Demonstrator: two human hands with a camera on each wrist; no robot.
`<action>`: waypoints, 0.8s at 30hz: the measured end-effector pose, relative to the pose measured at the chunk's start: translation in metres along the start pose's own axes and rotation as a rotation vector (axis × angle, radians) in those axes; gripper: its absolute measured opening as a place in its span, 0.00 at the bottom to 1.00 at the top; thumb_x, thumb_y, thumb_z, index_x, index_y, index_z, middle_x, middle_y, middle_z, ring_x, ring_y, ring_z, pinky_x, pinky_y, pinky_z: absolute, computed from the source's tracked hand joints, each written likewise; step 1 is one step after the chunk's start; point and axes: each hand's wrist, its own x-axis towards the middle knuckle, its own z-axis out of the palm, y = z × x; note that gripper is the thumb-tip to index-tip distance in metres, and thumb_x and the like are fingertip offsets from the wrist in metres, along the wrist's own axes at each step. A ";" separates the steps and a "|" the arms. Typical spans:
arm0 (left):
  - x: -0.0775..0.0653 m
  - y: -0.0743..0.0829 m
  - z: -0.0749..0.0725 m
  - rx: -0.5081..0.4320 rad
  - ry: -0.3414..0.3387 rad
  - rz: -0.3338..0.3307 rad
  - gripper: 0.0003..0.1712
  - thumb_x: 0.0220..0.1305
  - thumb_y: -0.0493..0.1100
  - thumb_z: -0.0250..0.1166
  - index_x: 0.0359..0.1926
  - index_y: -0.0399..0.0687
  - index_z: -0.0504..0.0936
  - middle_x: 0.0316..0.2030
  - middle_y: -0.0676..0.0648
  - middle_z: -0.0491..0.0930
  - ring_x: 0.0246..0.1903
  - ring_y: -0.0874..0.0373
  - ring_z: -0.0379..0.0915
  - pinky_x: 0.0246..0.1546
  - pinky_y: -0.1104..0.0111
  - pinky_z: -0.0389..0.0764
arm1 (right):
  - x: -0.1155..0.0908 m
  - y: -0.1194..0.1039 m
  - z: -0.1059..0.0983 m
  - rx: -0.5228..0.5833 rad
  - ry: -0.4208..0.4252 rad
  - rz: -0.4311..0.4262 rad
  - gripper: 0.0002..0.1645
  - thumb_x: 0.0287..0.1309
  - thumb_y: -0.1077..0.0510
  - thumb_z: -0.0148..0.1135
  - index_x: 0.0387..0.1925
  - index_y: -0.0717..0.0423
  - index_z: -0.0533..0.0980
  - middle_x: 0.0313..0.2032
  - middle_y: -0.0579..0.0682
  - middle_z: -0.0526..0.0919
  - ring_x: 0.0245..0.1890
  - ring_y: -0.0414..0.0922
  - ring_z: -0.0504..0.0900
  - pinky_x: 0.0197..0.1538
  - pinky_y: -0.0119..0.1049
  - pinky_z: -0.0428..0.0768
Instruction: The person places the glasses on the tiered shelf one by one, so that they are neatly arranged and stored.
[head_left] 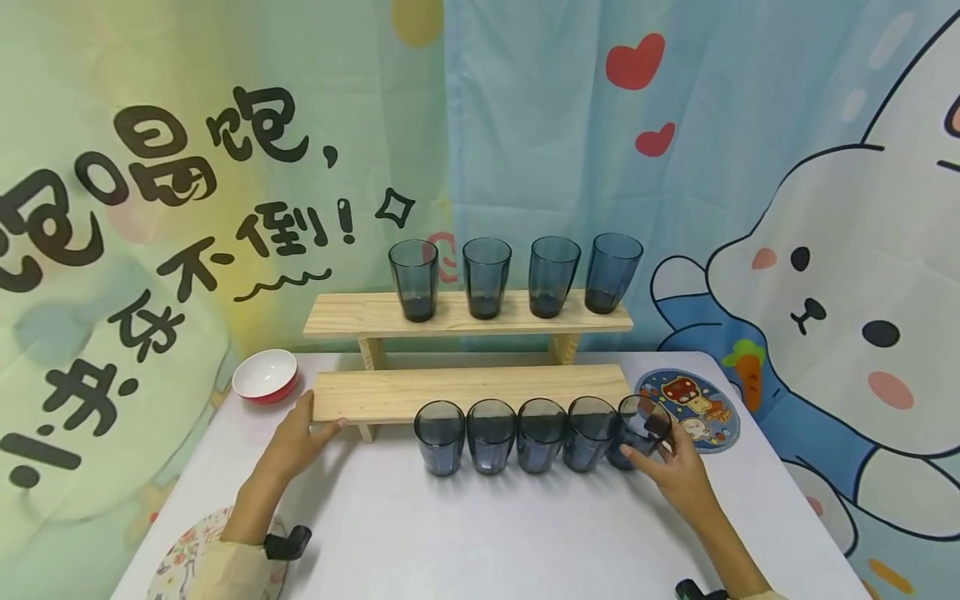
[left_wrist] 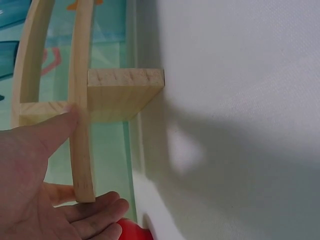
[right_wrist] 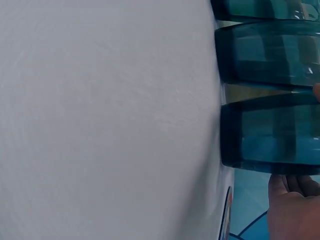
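My left hand (head_left: 294, 446) holds the left end of the lower board of a two-tier wooden rack (head_left: 465, 392). In the left wrist view its thumb lies against the board's edge, with the other fingers around the board's end. At the right end of a row of several dark blue glasses, my right hand (head_left: 678, 471) grips the last glass (head_left: 643, 421) between thumb and fingers. That glass (right_wrist: 272, 134) leans slightly in the head view. Its neighbour (head_left: 591, 433) stands upright close beside it. More glasses (head_left: 483, 279) stand along the upper board.
A red bowl with a white inside (head_left: 266, 375) sits left of the rack. A round patterned mat (head_left: 701, 408) lies to the right, behind my right hand. Under my left forearm is a floral round mat (head_left: 198, 546). A printed curtain (head_left: 517, 108) hangs behind the white table (head_left: 480, 542).
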 end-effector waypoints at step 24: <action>-0.001 0.001 0.000 0.007 -0.002 -0.013 0.57 0.77 0.57 0.63 0.78 0.20 0.41 0.76 0.16 0.48 0.77 0.22 0.46 0.76 0.35 0.55 | -0.002 0.004 0.008 -0.009 0.037 0.031 0.53 0.65 0.55 0.76 0.78 0.64 0.53 0.77 0.67 0.60 0.80 0.62 0.58 0.73 0.18 0.60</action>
